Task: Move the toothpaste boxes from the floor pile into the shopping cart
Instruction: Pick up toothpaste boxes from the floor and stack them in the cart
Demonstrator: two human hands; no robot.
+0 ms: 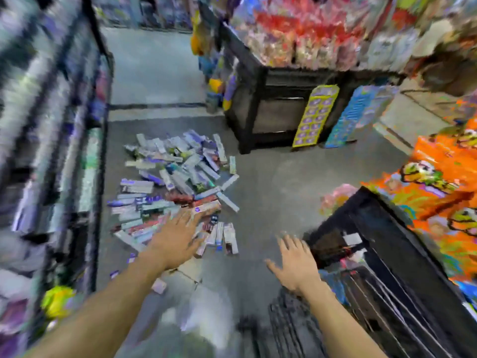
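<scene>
Blurred shop aisle seen from above. Bare grey floor (271, 182) lies open between a pile of toothpaste boxes (175, 187) on the left and a black shopping cart (382, 254) at lower right. Shelving (51, 125) walls the left side. A black display stand (271, 107) blocks the far right; orange packets (444, 182) crowd the cart's right.
</scene>
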